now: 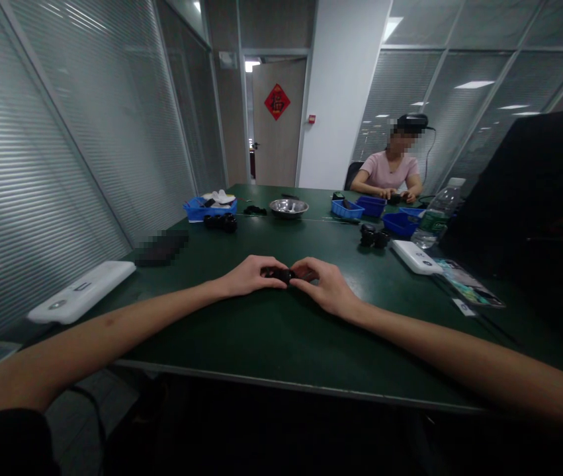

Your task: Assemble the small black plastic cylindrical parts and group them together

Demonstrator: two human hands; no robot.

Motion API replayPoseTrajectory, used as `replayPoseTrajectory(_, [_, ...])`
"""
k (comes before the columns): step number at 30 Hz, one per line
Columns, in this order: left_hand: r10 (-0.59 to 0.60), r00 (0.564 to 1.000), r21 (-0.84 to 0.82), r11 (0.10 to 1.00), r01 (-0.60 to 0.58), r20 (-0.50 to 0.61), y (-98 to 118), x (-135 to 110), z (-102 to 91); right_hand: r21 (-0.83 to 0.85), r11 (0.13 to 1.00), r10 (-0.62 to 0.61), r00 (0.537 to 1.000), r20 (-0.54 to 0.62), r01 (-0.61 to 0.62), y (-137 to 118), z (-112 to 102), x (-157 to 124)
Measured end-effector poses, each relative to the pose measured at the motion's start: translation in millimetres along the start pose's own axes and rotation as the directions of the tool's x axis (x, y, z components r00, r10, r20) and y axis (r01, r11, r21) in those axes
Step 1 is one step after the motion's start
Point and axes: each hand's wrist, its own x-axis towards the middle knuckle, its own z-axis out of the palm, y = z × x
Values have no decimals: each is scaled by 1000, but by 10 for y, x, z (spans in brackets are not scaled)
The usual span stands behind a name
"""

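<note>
At nine o'clock, a white pack (83, 291) bears a U-like mark; at twelve, a red diamond sign (277, 101) reads 福; at dial centre, my left hand (250, 276) and right hand (329, 288), fingers barely parted, pinch opposite ends of a small black part (284, 275).

A small glossy black object (281, 273) with a rounded part (much of it is covered by fingers, so its full outline cannot be told) lies roughly crosswise, pinched between the left hand (249, 275) and right hand (331, 287), at the dark green tabletop (261, 344); contact with that surface is unclear.
</note>
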Motion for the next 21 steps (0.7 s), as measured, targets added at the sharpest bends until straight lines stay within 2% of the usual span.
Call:
replayPoseTrajectory(3, [4, 1000, 10, 1000, -3, -10, 9, 0, 0, 12, 999, -33, 999, -4, 33, 16, 8, 2])
replayPoseTrajectory(8, [6, 1000, 2, 1000, -6, -15, 23, -5, -1, -30, 997, 66, 998, -17, -67, 23, 27, 5])
replayPoseTrajectory(14, [6, 1000, 16, 1000, -6, -10, 35, -7, -7, -23, 999, -45, 999, 1, 45, -19, 6, -6])
replayPoseTrajectory(18, [-2, 1000, 3, 1000, 2, -26, 34, -8, 2, -66, 996, 63, 998, -17, -64, -57, 5, -7])
replayPoseTrajectory(21, [18, 1000, 5, 1000, -18, -21, 19, -10, 4, -61, 996, 72, 997, 27, -70, -68, 6, -10])
